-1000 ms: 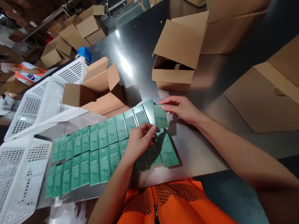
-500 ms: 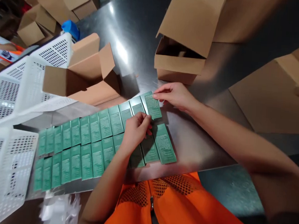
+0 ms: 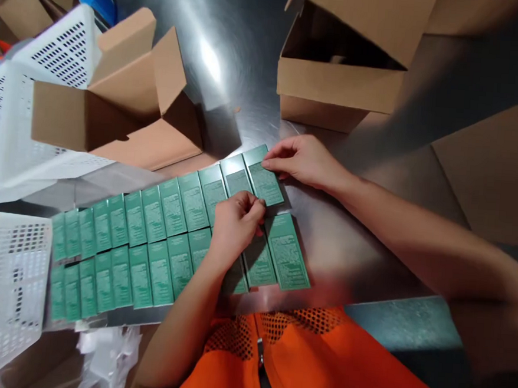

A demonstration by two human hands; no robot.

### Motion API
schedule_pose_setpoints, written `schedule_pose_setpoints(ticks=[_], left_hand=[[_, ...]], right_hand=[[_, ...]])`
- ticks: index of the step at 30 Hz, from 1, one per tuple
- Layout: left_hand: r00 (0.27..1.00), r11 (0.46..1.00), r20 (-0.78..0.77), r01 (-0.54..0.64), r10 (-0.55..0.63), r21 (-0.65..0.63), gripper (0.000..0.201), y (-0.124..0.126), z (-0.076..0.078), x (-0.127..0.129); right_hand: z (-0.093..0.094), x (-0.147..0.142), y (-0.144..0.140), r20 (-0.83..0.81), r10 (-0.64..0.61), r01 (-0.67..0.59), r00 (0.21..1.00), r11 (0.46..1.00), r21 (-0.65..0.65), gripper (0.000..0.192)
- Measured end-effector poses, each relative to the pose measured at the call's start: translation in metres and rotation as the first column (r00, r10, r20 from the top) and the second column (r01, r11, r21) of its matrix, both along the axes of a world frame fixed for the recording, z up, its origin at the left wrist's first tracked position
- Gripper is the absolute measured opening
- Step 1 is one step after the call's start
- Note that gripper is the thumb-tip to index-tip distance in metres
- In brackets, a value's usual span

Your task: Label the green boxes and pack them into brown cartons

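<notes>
Two rows of flat green boxes with fine printing lie side by side on the metal table. My right hand (image 3: 305, 162) has thumb and forefinger pinched at the upper right edge of the end green box (image 3: 264, 182) in the far row. My left hand (image 3: 236, 225) lies across the near-row boxes, its thumb and fingers pressed together just below that box. Whatever it pinches is too small or hidden to make out. The last near-row green box (image 3: 288, 255) lies right of my left hand. My left hand and forearm cover part of the near row.
An open carton (image 3: 156, 145) stands beyond the rows, and another carton (image 3: 337, 84) with its flap raised is further right. White perforated baskets (image 3: 13, 283) border the left side. Cardboard (image 3: 500, 169) lies at right. Clear plastic (image 3: 108, 355) hangs below the table's front edge.
The view has shifted closer, so the cartons appear larger and the baskets further left. Both hands stay close to the same boxes, the right fingertips still at the end box's edge.
</notes>
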State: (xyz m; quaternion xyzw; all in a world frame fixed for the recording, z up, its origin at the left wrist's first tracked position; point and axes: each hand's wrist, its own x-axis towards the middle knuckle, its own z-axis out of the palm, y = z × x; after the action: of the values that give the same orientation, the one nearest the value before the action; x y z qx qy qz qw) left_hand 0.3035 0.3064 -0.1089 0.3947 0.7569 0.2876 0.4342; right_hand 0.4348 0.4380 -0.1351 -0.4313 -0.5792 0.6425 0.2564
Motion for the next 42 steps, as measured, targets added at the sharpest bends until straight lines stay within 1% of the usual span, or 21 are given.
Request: schedule_pose_setpoints(ticks=[5, 15, 19, 23, 29, 32, 33, 34, 35, 36, 37, 38, 39, 40, 41, 42], left_hand=[[0.998, 1.000, -0.060, 0.011, -0.013, -0.027, 0.022, 0.002, 0.002, 0.001], [1.000, 0.998, -0.015, 0.015, -0.016, -0.058, 0.019, 0.004, 0.001, 0.000], [0.999, 0.998, -0.022, 0.025, -0.026, -0.056, 0.018, 0.005, 0.000, 0.000], [0.999, 0.996, -0.043, 0.021, -0.025, -0.084, 0.019, 0.006, 0.001, 0.001], [0.996, 0.995, -0.084, 0.019, -0.027, -0.093, 0.017, 0.008, 0.005, 0.003], [0.996, 0.996, -0.087, 0.027, -0.034, -0.089, 0.017, 0.009, 0.005, 0.004], [0.994, 0.996, -0.102, 0.037, -0.046, -0.085, 0.018, 0.009, 0.005, 0.005], [0.987, 0.995, -0.143, 0.059, -0.070, -0.077, 0.019, 0.008, 0.005, 0.007], [0.970, 0.993, -0.220, 0.092, -0.106, -0.071, 0.020, 0.007, 0.006, 0.009], [0.932, 0.988, -0.330, 0.133, -0.150, -0.074, 0.020, 0.005, 0.007, 0.010], [0.869, 0.980, -0.453, 0.176, -0.198, -0.091, 0.020, 0.002, 0.009, 0.012], [0.789, 0.970, -0.565, 0.211, -0.241, -0.119, 0.019, -0.001, 0.010, 0.014], [0.709, 0.960, -0.650, 0.237, -0.275, -0.148, 0.018, -0.003, 0.013, 0.014], [0.647, 0.953, -0.704, 0.254, -0.292, -0.162, 0.018, -0.005, 0.015, 0.014], [0.611, 0.951, -0.736, 0.272, -0.290, -0.149, 0.020, -0.007, 0.017, 0.013], [0.593, 0.946, -0.757, 0.306, -0.276, -0.106, 0.024, -0.007, 0.018, 0.012]], right_hand=[[-0.002, -0.001, -0.002, 0.009, -0.026, 0.026, 1.000, 1.000, 0.009, 0.008], [-0.003, -0.001, 0.000, 0.009, -0.022, 0.022, 1.000, 1.000, -0.008, 0.008], [-0.004, -0.001, 0.001, 0.015, -0.019, 0.019, 1.000, 1.000, 0.013, 0.008], [-0.004, -0.001, 0.001, 0.036, -0.008, 0.006, 0.999, 0.999, 0.042, 0.011], [-0.006, 0.000, 0.001, 0.064, 0.005, -0.012, 0.998, 0.994, 0.105, 0.014], [-0.007, 0.001, 0.000, 0.128, 0.001, -0.027, 0.992, 0.979, 0.204, 0.016], [-0.007, 0.002, 0.000, 0.144, -0.021, -0.015, 0.989, 0.969, 0.247, 0.023], [-0.007, 0.003, 0.000, 0.153, -0.051, 0.006, 0.987, 0.960, 0.279, 0.037], [-0.007, 0.003, 0.001, 0.153, -0.078, 0.031, 0.985, 0.957, 0.287, 0.054], [-0.007, 0.003, 0.001, 0.140, -0.099, 0.060, 0.985, 0.963, 0.263, 0.069], [-0.007, 0.002, 0.002, 0.114, -0.109, 0.084, 0.987, 0.975, 0.206, 0.077], [-0.007, 0.001, 0.004, 0.079, -0.115, 0.105, 0.990, 0.987, 0.126, 0.077], [-0.006, 0.000, 0.005, 0.039, -0.123, 0.121, 0.992, 0.992, 0.038, 0.070], [-0.006, -0.001, 0.006, 0.003, -0.135, 0.135, 0.991, 0.990, -0.044, 0.061], [-0.005, -0.001, 0.007, -0.027, -0.152, 0.149, 0.988, 0.983, -0.107, 0.052], [-0.004, -0.002, 0.007, -0.049, -0.168, 0.159, 0.985, 0.977, -0.142, 0.048]])
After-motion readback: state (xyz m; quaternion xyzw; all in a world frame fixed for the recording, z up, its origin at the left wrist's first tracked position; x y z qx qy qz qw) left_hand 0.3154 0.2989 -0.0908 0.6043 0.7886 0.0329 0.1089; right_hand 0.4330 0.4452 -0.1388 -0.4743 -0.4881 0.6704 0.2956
